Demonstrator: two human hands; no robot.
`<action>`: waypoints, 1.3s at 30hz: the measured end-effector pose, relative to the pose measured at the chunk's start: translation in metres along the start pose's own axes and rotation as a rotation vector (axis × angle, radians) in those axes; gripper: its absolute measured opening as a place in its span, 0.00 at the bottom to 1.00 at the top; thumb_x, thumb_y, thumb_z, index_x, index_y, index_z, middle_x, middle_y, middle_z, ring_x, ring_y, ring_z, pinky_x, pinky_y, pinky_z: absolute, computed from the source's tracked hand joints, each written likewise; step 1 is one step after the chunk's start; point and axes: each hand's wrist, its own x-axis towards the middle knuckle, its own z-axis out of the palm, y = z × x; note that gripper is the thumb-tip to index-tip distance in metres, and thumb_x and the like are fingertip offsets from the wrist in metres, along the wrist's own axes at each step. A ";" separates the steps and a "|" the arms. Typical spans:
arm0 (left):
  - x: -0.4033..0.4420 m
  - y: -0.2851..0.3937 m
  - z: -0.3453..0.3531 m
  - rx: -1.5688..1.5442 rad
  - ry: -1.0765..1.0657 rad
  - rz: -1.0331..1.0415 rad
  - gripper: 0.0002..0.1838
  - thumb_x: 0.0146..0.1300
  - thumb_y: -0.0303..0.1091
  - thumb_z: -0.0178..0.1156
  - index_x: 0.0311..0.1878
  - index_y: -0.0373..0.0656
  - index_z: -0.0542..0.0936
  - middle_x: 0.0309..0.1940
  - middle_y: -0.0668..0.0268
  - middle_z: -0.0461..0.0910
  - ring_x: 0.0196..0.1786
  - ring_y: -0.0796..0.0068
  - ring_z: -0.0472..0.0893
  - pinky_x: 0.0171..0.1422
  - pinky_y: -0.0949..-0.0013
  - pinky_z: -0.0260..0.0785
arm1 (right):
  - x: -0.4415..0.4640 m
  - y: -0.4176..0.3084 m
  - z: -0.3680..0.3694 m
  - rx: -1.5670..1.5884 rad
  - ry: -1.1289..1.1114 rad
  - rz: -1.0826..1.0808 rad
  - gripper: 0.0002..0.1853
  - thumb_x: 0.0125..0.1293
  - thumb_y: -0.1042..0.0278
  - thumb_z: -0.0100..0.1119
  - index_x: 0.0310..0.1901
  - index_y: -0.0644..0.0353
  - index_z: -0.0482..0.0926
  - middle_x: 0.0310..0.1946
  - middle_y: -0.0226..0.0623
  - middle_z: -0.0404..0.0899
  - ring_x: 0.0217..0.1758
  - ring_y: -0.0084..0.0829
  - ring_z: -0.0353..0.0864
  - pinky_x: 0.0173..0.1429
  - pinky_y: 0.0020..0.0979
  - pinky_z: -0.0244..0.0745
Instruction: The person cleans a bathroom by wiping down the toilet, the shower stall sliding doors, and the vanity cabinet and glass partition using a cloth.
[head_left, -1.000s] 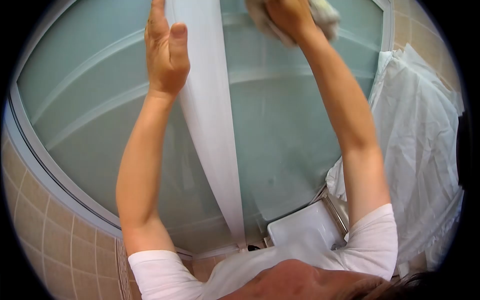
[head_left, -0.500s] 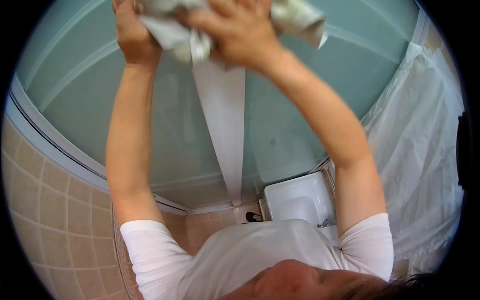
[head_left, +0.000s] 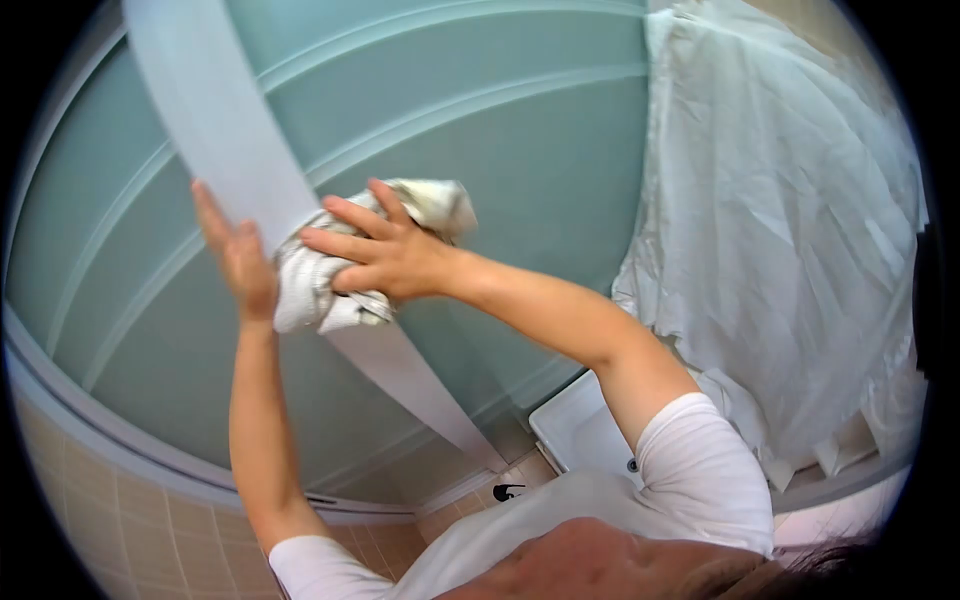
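My right hand (head_left: 395, 250) presses a crumpled whitish cloth (head_left: 300, 285) against the pale upright strip (head_left: 230, 120) between two greenish frosted panels. Its fingers are spread over the cloth, and a loose yellowish-white end sticks out past the knuckles. To the left, my left hand (head_left: 243, 262) is open with its fingers straight, set along the left edge of the strip beside the cloth. Nothing shows in that hand.
A white plastic sheet (head_left: 770, 200) hangs at the right. Below stands a white washbasin (head_left: 580, 425), partly behind my right arm. Beige wall tiles (head_left: 130, 520) lie at lower left, under the panel's frame. A small black object (head_left: 508, 492) is near the strip's foot.
The view has swung right, showing more plastic sheet. Both hands, high at the frame's top before, now appear lower; my left hand has come off the cloth onto the strip's edge.
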 end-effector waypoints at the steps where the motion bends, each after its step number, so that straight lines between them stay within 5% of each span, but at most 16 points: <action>1: -0.003 0.000 0.001 0.017 0.002 -0.017 0.34 0.67 0.35 0.43 0.71 0.31 0.46 0.73 0.52 0.44 0.75 0.59 0.44 0.76 0.61 0.34 | 0.005 0.013 -0.006 0.048 -0.009 -0.020 0.08 0.53 0.63 0.60 0.26 0.38 0.69 0.67 0.23 0.62 0.73 0.39 0.51 0.74 0.56 0.24; 6: -0.008 0.000 -0.001 0.217 -0.026 0.033 0.34 0.65 0.30 0.43 0.71 0.31 0.46 0.73 0.51 0.43 0.75 0.56 0.45 0.76 0.60 0.34 | -0.001 0.084 -0.053 -0.285 0.039 0.160 0.07 0.57 0.53 0.58 0.38 0.34 0.80 0.69 0.28 0.59 0.74 0.40 0.50 0.74 0.52 0.19; 9: -0.007 -0.003 0.001 0.256 -0.012 0.039 0.34 0.64 0.29 0.43 0.72 0.32 0.45 0.73 0.49 0.42 0.75 0.55 0.44 0.76 0.59 0.34 | -0.009 0.136 -0.084 -0.271 0.125 0.300 0.16 0.55 0.52 0.60 0.46 0.40 0.80 0.69 0.29 0.57 0.73 0.42 0.51 0.72 0.57 0.32; 14: -0.007 0.005 0.003 0.266 0.004 -0.003 0.35 0.64 0.29 0.42 0.72 0.33 0.43 0.73 0.49 0.41 0.75 0.55 0.43 0.76 0.59 0.33 | -0.061 0.223 -0.160 -0.358 0.368 0.538 0.26 0.55 0.53 0.64 0.53 0.57 0.75 0.57 0.44 0.71 0.60 0.46 0.69 0.62 0.41 0.63; 17: -0.005 0.009 0.005 0.281 0.008 -0.027 0.34 0.65 0.31 0.42 0.72 0.33 0.43 0.73 0.49 0.40 0.75 0.55 0.43 0.76 0.59 0.33 | -0.120 0.264 -0.188 -0.053 0.465 0.750 0.25 0.60 0.54 0.62 0.52 0.63 0.74 0.50 0.47 0.76 0.55 0.43 0.74 0.57 0.39 0.67; 21: -0.008 0.009 0.001 0.322 0.001 -0.023 0.34 0.66 0.33 0.43 0.72 0.33 0.43 0.73 0.50 0.41 0.75 0.56 0.42 0.76 0.60 0.33 | -0.178 0.239 -0.179 -0.241 0.521 0.830 0.32 0.58 0.50 0.60 0.57 0.65 0.68 0.54 0.48 0.73 0.57 0.47 0.72 0.60 0.39 0.65; 24: -0.008 0.010 0.004 0.310 0.010 -0.016 0.33 0.68 0.32 0.43 0.72 0.34 0.44 0.73 0.51 0.42 0.75 0.59 0.44 0.76 0.63 0.35 | -0.204 0.180 -0.160 -0.220 0.541 0.940 0.27 0.59 0.57 0.59 0.55 0.67 0.70 0.53 0.49 0.72 0.59 0.46 0.69 0.63 0.39 0.61; 30: -0.006 0.010 0.002 0.281 0.006 -0.024 0.35 0.66 0.33 0.45 0.72 0.32 0.44 0.72 0.48 0.43 0.75 0.55 0.44 0.76 0.61 0.35 | -0.273 0.126 -0.112 -0.207 0.503 1.111 0.34 0.60 0.61 0.58 0.65 0.63 0.58 0.63 0.53 0.60 0.69 0.51 0.56 0.72 0.41 0.48; 32: -0.008 0.007 0.001 0.272 0.007 -0.025 0.35 0.66 0.33 0.45 0.71 0.32 0.44 0.72 0.48 0.44 0.75 0.55 0.45 0.76 0.61 0.35 | -0.237 0.141 -0.107 -0.498 0.405 1.053 0.36 0.60 0.61 0.59 0.67 0.60 0.55 0.66 0.55 0.53 0.70 0.55 0.53 0.73 0.46 0.46; 34: -0.007 0.006 0.002 0.256 0.012 -0.026 0.35 0.66 0.34 0.45 0.71 0.32 0.45 0.72 0.48 0.44 0.75 0.54 0.45 0.76 0.60 0.36 | -0.180 0.157 -0.106 -0.420 0.478 0.882 0.37 0.60 0.61 0.60 0.70 0.48 0.54 0.67 0.55 0.51 0.69 0.56 0.52 0.72 0.48 0.46; 35: -0.006 0.006 0.003 0.272 0.006 -0.010 0.35 0.66 0.34 0.45 0.71 0.32 0.45 0.72 0.48 0.44 0.75 0.54 0.45 0.76 0.60 0.36 | -0.153 0.163 -0.102 -0.362 0.508 0.732 0.37 0.59 0.60 0.61 0.69 0.46 0.57 0.67 0.53 0.52 0.68 0.55 0.54 0.70 0.48 0.48; 37: -0.007 0.008 0.001 0.293 -0.007 0.000 0.35 0.66 0.34 0.45 0.71 0.32 0.45 0.72 0.48 0.44 0.75 0.54 0.45 0.76 0.60 0.36 | -0.083 0.146 -0.076 0.204 0.729 0.822 0.31 0.58 0.59 0.61 0.64 0.47 0.66 0.66 0.49 0.55 0.68 0.53 0.54 0.69 0.50 0.48; 39: -0.007 0.008 0.000 0.343 -0.019 0.014 0.34 0.67 0.34 0.45 0.72 0.32 0.44 0.72 0.48 0.43 0.75 0.54 0.45 0.76 0.60 0.36 | -0.044 0.102 -0.052 0.184 0.536 0.800 0.22 0.57 0.58 0.60 0.55 0.46 0.75 0.67 0.45 0.56 0.72 0.50 0.50 0.70 0.56 0.41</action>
